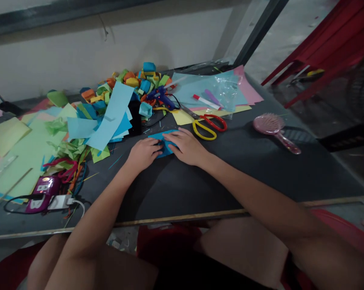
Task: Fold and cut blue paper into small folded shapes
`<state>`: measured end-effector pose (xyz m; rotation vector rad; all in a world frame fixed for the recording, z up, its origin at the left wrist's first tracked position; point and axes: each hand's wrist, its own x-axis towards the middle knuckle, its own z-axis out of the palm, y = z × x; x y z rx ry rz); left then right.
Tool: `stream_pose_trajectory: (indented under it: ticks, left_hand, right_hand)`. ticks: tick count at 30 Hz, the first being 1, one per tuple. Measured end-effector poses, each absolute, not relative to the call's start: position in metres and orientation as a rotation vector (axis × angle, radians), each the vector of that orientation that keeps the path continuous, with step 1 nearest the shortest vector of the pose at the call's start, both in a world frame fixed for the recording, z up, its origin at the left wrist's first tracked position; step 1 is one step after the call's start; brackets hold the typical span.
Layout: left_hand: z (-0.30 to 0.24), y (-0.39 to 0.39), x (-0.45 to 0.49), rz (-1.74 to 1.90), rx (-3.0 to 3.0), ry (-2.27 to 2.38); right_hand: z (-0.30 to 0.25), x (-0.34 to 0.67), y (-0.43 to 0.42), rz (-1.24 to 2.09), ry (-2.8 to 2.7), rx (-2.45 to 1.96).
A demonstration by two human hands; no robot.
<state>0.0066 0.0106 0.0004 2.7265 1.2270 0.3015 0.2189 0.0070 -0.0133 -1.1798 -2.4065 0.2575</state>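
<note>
A small blue paper piece [162,139] lies on the dark table [248,169] in front of me. My left hand [144,154] rests on its left side with fingers curled and pressing down on it. My right hand [186,146] lies over its right side, fingers stretched across the paper and pressing it flat. Most of the paper is hidden under both hands.
Yellow-and-red scissors [207,124] lie just right of the hands. A pile of small folded coloured paper boxes [136,84] and blue strips [111,117] sits behind. A pink hairbrush [274,128] is at the right, a purple device with cable [42,196] at the left, a glue gun [161,96] behind.
</note>
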Motion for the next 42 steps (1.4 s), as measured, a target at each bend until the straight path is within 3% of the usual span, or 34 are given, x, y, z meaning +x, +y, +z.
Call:
stream_pose_trajectory:
  ticks: [12, 26, 34, 42]
  left_hand:
    - [0.004, 0.014, -0.003, 0.333, 2.811, 1.262]
    - [0.000, 0.009, 0.005, 0.289, 2.735, 1.273]
    - [0.010, 0.015, -0.001, 0.023, 2.765, 1.181]
    - [0.008, 0.017, -0.006, 0.128, 2.749, 1.147]
  right_hand:
    - [0.000, 0.204, -0.016, 0.146, -2.327, -1.333]
    - [-0.014, 0.254, 0.031, 0.362, -2.472, -0.943]
    - [-0.015, 0.246, 0.024, 0.315, -2.507, -0.898]
    - [-0.014, 0.258, 0.030, 0.452, -2.605, -0.822]
